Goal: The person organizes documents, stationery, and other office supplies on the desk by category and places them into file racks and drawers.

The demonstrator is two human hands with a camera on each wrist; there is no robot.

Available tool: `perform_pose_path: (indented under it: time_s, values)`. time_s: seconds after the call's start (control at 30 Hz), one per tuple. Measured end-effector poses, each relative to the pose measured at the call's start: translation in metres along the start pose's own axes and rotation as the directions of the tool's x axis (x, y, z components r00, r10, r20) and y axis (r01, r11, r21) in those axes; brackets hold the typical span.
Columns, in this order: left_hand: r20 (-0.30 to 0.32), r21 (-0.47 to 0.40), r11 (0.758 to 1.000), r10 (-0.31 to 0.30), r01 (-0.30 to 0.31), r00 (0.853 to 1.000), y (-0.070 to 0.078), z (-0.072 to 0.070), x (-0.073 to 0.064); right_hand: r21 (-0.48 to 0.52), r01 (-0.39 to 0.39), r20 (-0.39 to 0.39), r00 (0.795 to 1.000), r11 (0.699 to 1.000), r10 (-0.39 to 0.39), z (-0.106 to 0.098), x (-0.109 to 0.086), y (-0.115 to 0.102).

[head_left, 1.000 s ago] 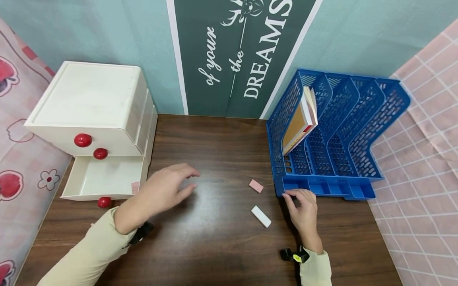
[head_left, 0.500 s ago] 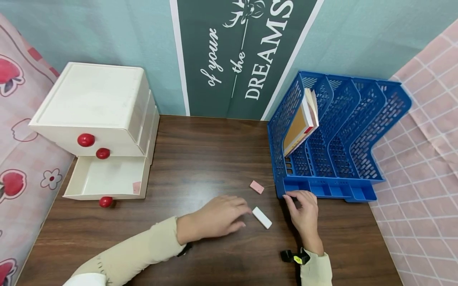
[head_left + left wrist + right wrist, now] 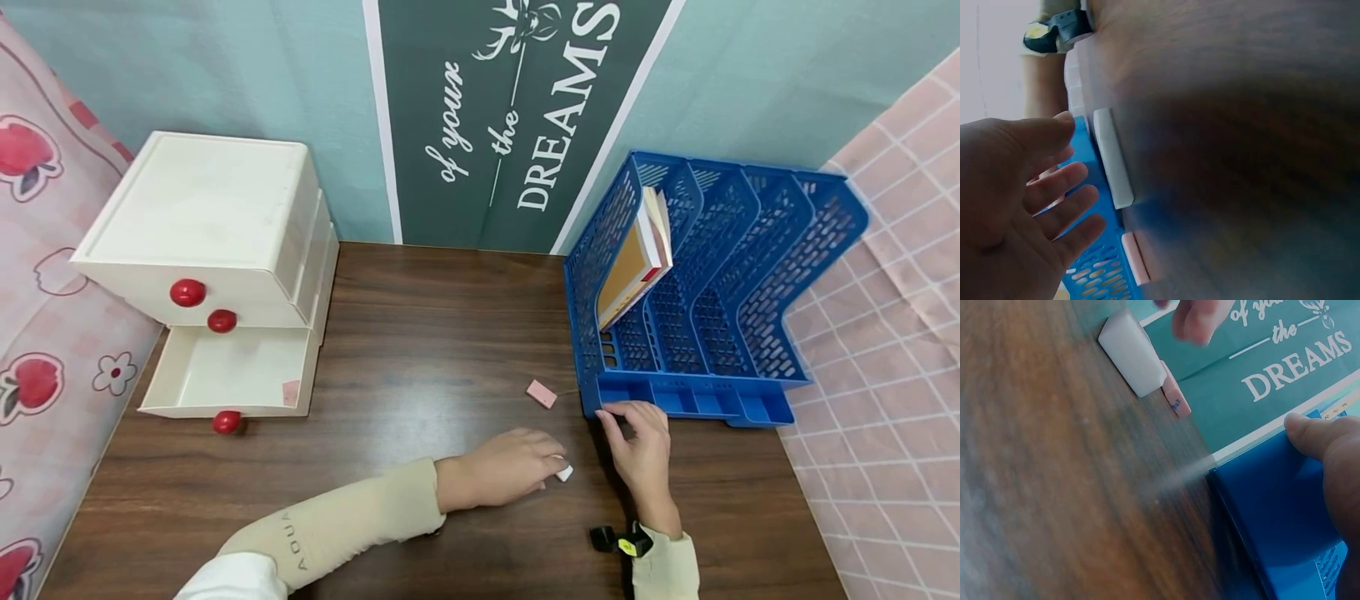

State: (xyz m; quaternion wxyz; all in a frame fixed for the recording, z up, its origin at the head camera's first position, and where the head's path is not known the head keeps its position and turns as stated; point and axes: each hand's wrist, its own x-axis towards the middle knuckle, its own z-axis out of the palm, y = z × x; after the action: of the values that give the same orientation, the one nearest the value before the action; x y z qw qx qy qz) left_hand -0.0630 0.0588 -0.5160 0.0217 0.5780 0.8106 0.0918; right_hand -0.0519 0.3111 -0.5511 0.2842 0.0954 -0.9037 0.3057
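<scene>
Over the white eraser (image 3: 564, 474) (image 3: 1113, 159) reaches my left hand (image 3: 506, 468), covering most of it in the head view. Both wrist views show that hand's fingers (image 3: 1060, 194) loosely bent and apart from the eraser, which lies on the table. A pink eraser (image 3: 542, 394) (image 3: 1175, 390) lies a little farther back. My right hand (image 3: 641, 442) holds the front left corner of the blue file rack (image 3: 686, 382). In the right wrist view its thumb (image 3: 1304, 434) presses on the blue plastic; its other fingers are hidden there.
At the left stands a white drawer unit (image 3: 202, 200) with red knobs. Its bottom drawer (image 3: 232, 375) is pulled out, with a small pink piece (image 3: 290, 392) at its right side. A book (image 3: 633, 262) leans in the rack's leftmost slot. A wall cloth (image 3: 480, 125) rises behind the brown table (image 3: 435, 333).
My left hand has moved right from beside the pulled-out drawer to over the white eraser. The right hand has stayed at the rack's corner. The head view has shifted slightly.
</scene>
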Motion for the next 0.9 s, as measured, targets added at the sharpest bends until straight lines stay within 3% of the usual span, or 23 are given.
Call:
perform_pose_path:
  time_s: [0.17,0.33,0.47,0.67,0.9]
  values:
    - [0.04,0.07,0.998,0.006,-0.009,0.999,0.005,0.009,0.009,0.0,0.013,-0.002,1.0,1.0,-0.013,-0.001,0.0,-0.001]
    - [0.004,0.102,0.995,0.004,-0.005,1.0,0.007,0.012,0.018,0.005,0.018,-0.007,1.0,1.0,-0.018,-0.001,0.0,-0.001]
    - [0.011,0.137,0.991,-0.009,0.008,1.0,0.006,0.012,0.026,0.005,0.002,-0.003,1.0,1.0,-0.002,-0.001,0.001,-0.002]
    - [0.039,0.183,0.983,-0.029,0.022,0.999,0.005,0.012,0.03,0.004,-0.012,0.005,1.0,1.0,0.012,-0.001,0.002,-0.004]
    - [0.075,0.18,0.983,-0.039,0.025,0.996,0.002,0.013,0.033,-0.003,-0.005,-0.006,1.0,1.0,0.005,0.001,0.002,-0.003]
